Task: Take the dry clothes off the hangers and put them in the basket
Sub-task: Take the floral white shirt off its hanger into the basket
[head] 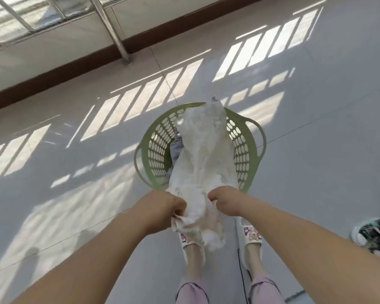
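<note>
One white garment was held bunched, pinched by the left hand and right hand, above the green basket; release was judged next.

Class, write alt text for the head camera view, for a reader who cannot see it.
Both hands, left and right, grip a white garment above a green laundry basket on a sunlit tiled floor. Slippered feet stand just behind the basket.

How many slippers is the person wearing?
2: the left slipper is partly hidden under the white garment, the right slipper beside it, below the right hand.
</note>
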`<state>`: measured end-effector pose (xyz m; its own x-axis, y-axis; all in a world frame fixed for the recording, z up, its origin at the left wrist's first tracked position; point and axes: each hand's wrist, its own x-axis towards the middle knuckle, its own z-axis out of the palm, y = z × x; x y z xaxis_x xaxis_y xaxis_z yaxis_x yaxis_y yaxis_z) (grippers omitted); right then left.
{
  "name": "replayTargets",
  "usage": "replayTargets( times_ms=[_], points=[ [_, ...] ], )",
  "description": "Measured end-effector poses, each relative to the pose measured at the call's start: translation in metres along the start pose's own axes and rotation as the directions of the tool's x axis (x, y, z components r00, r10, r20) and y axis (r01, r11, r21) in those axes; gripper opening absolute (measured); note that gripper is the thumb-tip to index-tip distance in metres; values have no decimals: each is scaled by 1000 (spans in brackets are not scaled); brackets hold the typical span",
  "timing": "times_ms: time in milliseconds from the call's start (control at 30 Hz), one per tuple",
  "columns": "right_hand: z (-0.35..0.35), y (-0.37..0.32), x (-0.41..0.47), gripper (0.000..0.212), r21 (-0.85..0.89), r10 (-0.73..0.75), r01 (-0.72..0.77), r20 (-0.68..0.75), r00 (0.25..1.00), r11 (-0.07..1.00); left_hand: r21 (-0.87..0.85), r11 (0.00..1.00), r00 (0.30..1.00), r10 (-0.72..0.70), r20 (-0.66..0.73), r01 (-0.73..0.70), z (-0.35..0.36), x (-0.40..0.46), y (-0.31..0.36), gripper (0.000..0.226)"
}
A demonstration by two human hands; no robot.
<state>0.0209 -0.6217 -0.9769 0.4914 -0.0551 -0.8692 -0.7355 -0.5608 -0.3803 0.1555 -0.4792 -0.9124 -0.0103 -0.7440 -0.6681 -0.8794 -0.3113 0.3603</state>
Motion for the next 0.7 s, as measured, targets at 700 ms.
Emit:
replayTargets(
  times_ms=[700],
  points=[
    [-116, 46, 93, 42, 486, 211, -23, -336, 918, 874, -439, 866, 964, -265, 6, 240, -92, 170, -74, 15]
  ],
)
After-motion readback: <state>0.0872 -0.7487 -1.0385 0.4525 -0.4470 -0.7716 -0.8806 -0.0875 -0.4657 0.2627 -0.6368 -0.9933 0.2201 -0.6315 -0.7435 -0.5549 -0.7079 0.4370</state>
